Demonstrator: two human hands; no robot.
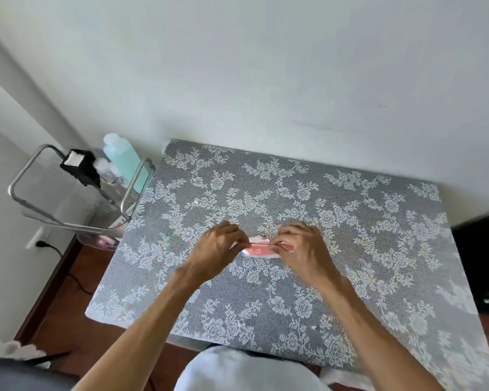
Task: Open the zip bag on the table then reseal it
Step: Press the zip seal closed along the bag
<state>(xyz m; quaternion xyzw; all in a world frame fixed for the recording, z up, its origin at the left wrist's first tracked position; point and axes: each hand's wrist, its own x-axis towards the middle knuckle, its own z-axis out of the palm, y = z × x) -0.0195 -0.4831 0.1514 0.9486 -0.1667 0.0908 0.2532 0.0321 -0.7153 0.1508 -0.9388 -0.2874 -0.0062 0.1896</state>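
Observation:
A small pink and white zip bag with a cartoon print is held just above the middle of the table, which wears a grey floral lace cloth. My left hand pinches the bag's left end at its red zip strip. My right hand pinches the right end of the same strip. Both hands cover the bag's ends, so only its middle shows. Whether the zip is open or sealed is too small to tell.
A metal-framed side cart stands left of the table, holding a black box and a pale green bottle. A wall socket with a black cable is low on the left wall. A dark object stands at the right edge.

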